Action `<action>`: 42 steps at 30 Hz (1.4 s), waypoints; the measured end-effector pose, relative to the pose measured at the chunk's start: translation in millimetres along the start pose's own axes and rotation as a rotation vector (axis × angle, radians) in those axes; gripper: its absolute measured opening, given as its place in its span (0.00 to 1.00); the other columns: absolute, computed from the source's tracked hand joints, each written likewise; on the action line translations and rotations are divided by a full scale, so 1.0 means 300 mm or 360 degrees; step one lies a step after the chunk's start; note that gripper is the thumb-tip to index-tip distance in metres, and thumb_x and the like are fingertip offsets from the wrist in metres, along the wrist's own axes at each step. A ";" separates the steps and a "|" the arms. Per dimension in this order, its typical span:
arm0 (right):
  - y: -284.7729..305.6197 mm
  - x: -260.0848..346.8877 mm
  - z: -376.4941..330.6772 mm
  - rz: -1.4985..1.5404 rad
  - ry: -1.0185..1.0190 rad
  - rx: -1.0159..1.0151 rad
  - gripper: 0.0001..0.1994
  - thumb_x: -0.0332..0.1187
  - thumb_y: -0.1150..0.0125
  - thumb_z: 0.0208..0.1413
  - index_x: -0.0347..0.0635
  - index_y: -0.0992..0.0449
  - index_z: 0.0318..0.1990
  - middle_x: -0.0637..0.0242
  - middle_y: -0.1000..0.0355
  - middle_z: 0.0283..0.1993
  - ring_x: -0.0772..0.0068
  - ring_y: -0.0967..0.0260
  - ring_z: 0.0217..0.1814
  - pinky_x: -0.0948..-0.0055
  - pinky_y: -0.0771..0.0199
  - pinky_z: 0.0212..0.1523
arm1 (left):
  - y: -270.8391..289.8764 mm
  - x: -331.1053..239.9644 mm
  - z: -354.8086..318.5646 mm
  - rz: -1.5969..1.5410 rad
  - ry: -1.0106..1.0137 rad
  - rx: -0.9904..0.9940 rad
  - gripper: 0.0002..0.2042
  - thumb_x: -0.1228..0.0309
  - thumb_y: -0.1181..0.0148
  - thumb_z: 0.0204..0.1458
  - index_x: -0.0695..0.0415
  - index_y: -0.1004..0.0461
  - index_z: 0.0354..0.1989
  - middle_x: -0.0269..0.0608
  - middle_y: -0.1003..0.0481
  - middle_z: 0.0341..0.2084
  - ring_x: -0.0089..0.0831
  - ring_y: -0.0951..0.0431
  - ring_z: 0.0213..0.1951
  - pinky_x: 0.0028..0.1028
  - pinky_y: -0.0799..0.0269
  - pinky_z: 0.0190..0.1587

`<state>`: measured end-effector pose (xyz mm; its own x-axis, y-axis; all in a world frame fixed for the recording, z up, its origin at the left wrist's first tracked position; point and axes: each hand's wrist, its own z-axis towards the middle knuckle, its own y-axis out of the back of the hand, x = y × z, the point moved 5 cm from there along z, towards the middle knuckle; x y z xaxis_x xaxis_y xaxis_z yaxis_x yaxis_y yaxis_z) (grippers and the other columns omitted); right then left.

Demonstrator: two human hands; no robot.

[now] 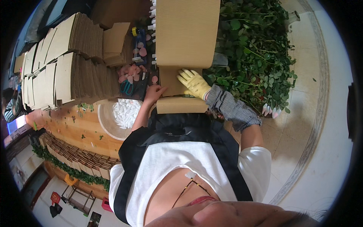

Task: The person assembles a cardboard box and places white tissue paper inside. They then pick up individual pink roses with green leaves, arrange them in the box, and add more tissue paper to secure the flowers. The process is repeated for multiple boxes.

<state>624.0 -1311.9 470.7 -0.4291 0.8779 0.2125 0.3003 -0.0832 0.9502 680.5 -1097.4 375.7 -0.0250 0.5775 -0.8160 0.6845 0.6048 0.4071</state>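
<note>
In front of me lies a long sheet of brown corrugated cardboard (187, 34), with its near part folded into a flap (182, 105) by my apron. My right hand (194, 83), in a yellow work glove with a checked sleeve cover above it, rests flat on the inner part of the sheet, fingers apart. Bare, my left hand (153, 93) grips the left edge of the cardboard, its fingers partly curled. White tube tips (152, 17) stick out along the sheet's left side. What lies beneath the cardboard is hidden.
Leafy green stems (253, 49) are heaped at the right, some with pale pink buds (271, 110). To the left stand stacked cardboard pieces (72, 64), blue-handled scissors (127, 87), pink petals (130, 72) and a tub (104, 123) of small white tubes (128, 112).
</note>
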 end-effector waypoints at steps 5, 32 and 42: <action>0.142 0.050 0.058 0.0319 0.0097 -0.0104 0.35 0.44 0.32 0.51 0.40 0.35 0.65 0.56 0.37 0.67 0.57 0.40 0.70 0.60 0.35 0.65 | 0.004 0.045 -0.025 0.0127 -0.0028 -0.0059 0.18 0.56 0.37 0.55 0.64 0.20 0.33 0.49 0.23 0.31 0.42 0.22 0.38 0.36 0.30 0.40; -0.099 0.015 0.098 -0.0085 -0.0080 -0.0047 0.31 0.35 0.51 0.59 0.42 0.42 0.71 0.58 0.46 0.75 0.57 0.55 0.79 0.59 0.58 0.77 | 0.548 -0.439 -0.068 0.0221 -0.0653 -0.0197 0.54 0.62 0.24 0.45 0.59 0.59 0.74 0.58 0.37 0.63 0.39 0.30 0.58 0.35 0.28 0.55; -0.100 0.025 0.080 -0.0156 -0.0047 -0.0160 0.21 0.34 0.47 0.55 0.37 0.24 0.56 0.52 0.34 0.66 0.55 0.41 0.71 0.54 0.46 0.71 | 0.071 -0.128 0.096 -0.0937 0.0339 0.0551 0.16 0.63 0.35 0.59 0.64 0.26 0.46 0.36 0.21 0.35 0.23 0.20 0.34 0.25 0.23 0.36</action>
<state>632.2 -1291.5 438.4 -0.4263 0.8976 0.1124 0.1709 -0.0421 0.9844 717.1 -1122.5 404.1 -0.5788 0.3248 -0.7480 0.7048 0.6606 -0.2586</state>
